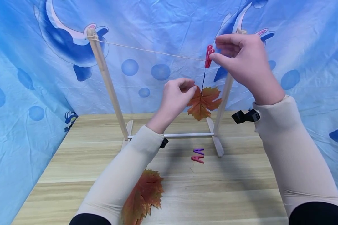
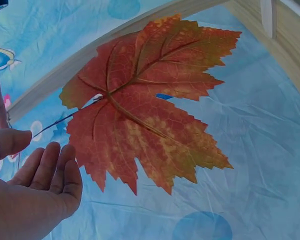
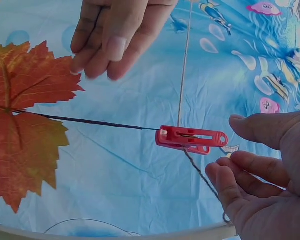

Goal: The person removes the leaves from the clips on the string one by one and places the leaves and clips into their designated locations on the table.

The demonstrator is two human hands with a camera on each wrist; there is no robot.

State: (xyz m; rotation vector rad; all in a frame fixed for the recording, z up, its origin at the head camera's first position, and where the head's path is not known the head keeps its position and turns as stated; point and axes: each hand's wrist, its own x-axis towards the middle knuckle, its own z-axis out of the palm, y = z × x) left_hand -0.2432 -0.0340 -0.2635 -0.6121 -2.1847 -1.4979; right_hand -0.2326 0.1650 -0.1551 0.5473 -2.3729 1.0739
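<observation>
Two hands flank the work, and over my feeds I see neither gripping anything. The right hand (image 1: pixel 249 61) is spread, thumb and fingers parted just beside the red peg (image 3: pixel 192 136); the right wrist view shows a gap there. The left hand (image 1: pixel 174 98) is loosely curled, thumb away from the fingertips, near the leaf (image 1: pixel 202 104); the left wrist view shows no contact.

That leaf hangs below the string (image 3: pixel 184 75) by its dark stem (image 3: pixel 90 121), the stem's end at the peg's nose.

I judge the step in hand to be a check of the clip's bite. Steering from afar, I would want string and stem both well inside the nose, since a nip at the tip could slip. I would back the right fingers straight off, so nothing plucks the string, and leave the left ones near to steady any swing. For a correction, I would squeeze the peg's handles rather than tug the thin-looking leaf.

A purple peg (image 1: pixel 198 152) and a pink peg (image 1: pixel 197 159) lie on the table (image 1: pixel 236 193).
</observation>
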